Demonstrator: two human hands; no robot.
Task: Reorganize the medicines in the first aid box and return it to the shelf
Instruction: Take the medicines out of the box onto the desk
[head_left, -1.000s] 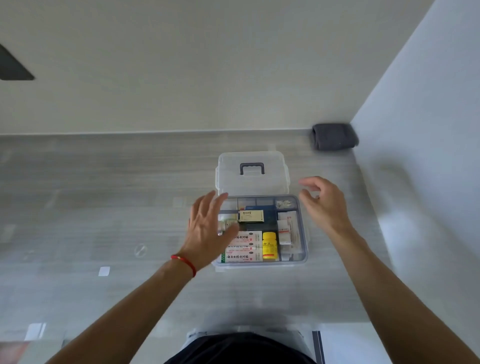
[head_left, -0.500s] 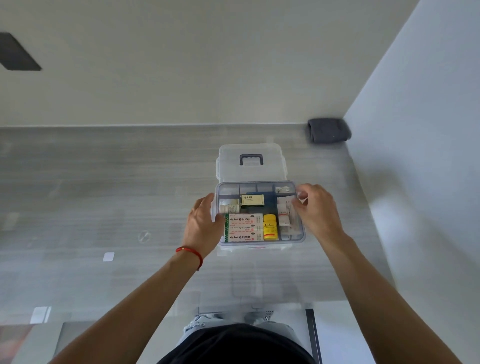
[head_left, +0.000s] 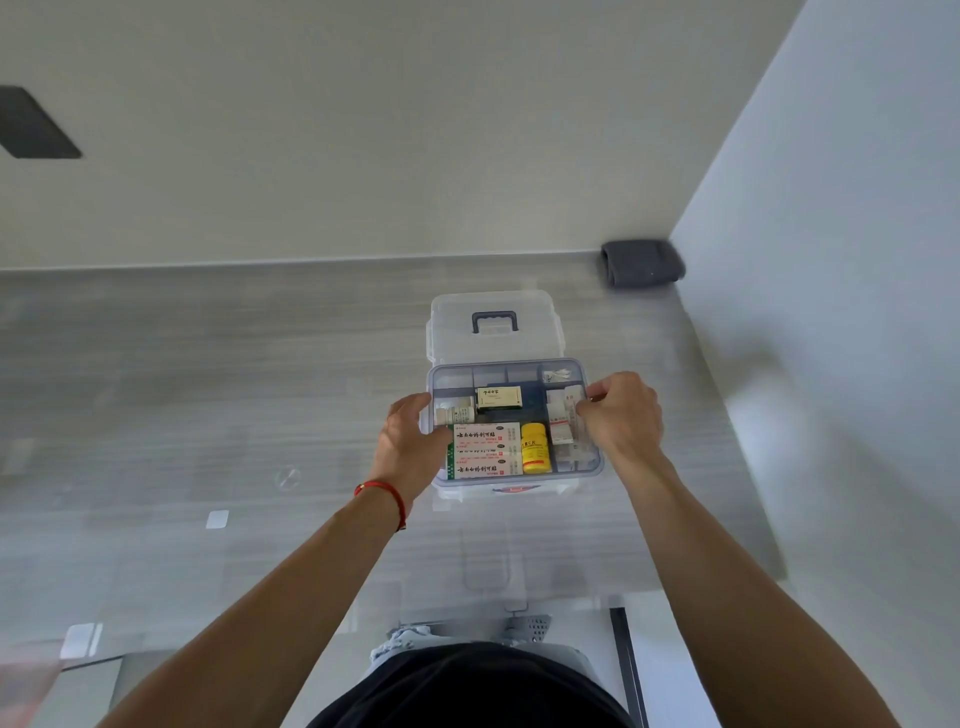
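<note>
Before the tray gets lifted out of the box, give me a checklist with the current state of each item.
1. Left hand grips the tray's left rim: ok.
2. Right hand grips the right rim: ok.
3. Lid swung back, out of the way: ok.
4. Yellow bottle and plaster boxes lie flat inside the tray: ok.
5. Tray level: ok, roughly.
6. Lower compartment contents: cannot tell, hidden by the tray.

Grey wood-grain surface (head_left: 208, 374) between pale walls (head_left: 415, 130)
</note>
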